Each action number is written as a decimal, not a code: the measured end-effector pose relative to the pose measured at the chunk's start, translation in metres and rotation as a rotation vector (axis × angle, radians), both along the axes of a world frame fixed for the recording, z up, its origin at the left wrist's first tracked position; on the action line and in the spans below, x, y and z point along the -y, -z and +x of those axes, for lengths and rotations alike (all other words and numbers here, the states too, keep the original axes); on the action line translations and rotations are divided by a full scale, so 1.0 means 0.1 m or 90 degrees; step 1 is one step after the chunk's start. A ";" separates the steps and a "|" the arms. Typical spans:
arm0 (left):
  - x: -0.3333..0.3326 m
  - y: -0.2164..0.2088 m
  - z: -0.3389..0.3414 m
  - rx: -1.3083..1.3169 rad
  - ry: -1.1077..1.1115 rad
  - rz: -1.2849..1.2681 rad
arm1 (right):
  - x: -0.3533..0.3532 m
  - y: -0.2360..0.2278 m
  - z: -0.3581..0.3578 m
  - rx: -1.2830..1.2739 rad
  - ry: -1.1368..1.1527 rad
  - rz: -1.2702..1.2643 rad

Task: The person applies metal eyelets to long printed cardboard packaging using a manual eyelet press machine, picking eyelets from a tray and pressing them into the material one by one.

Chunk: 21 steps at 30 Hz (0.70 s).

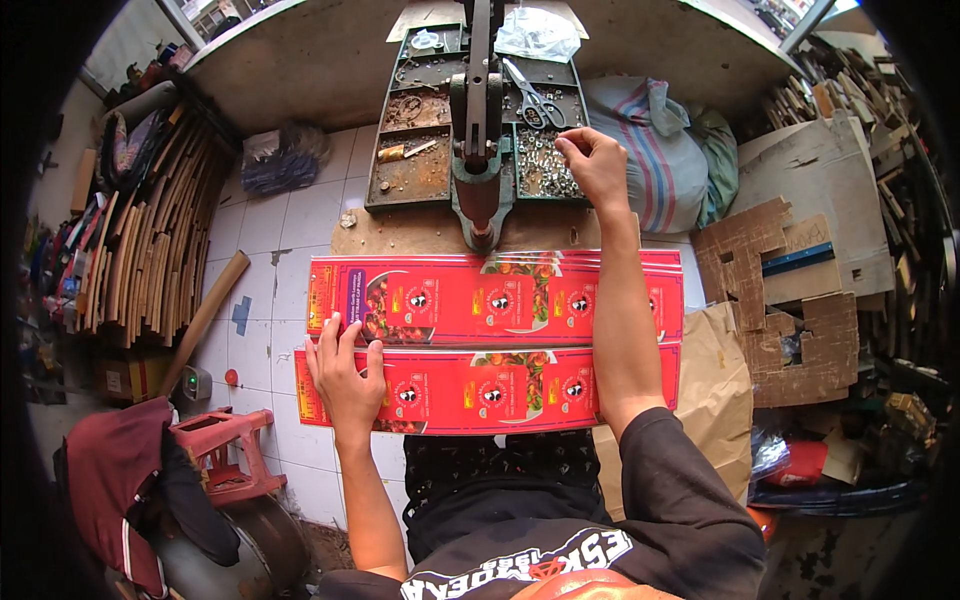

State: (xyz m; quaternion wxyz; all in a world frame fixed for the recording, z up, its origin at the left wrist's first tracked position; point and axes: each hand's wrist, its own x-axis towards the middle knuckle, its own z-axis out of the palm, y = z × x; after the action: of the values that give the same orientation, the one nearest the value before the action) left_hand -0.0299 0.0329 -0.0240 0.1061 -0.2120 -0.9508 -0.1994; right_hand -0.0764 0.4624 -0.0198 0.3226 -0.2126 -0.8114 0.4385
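Two stacks of long red printed sheets, a far stack [460, 318] and a near stack [445, 388], lie one in front of the other beneath a hand press [479, 195]. My left hand [348, 385] rests on their left part with its fingers spread, reaching across the gap between them. Over the right side of a sectioned metal tray [372, 192], my right hand [598, 168] is raised with thumb and fingers pinched together. Whatever it pinches is too small to make out. Beside it, small shiny metal pieces [540, 165] fill a compartment, and my right forearm crosses both stacks.
Scissors [535, 100] and a clear plastic bag [537, 35] lie at the tray's right. A striped sack [635, 150] stands beyond my right hand. Cardboard pieces [790, 290] are at right, brown paper [710, 390] nearer. A red stool [225, 455] stands at left.
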 end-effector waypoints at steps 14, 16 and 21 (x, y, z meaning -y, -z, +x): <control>0.00 0.01 0.00 0.001 0.000 0.009 | -0.02 0.03 0.01 0.002 0.010 0.013; 0.00 0.01 -0.01 -0.002 0.001 0.009 | -0.02 0.02 0.01 0.002 0.011 0.019; 0.00 0.02 -0.01 -0.002 -0.001 0.013 | 0.00 -0.01 0.02 0.000 0.004 0.001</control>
State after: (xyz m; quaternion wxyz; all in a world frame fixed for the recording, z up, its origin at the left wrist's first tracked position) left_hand -0.0309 0.0324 -0.0259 0.1101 -0.2110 -0.9486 -0.2084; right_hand -0.0739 0.4627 -0.0187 0.3243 -0.2145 -0.8112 0.4368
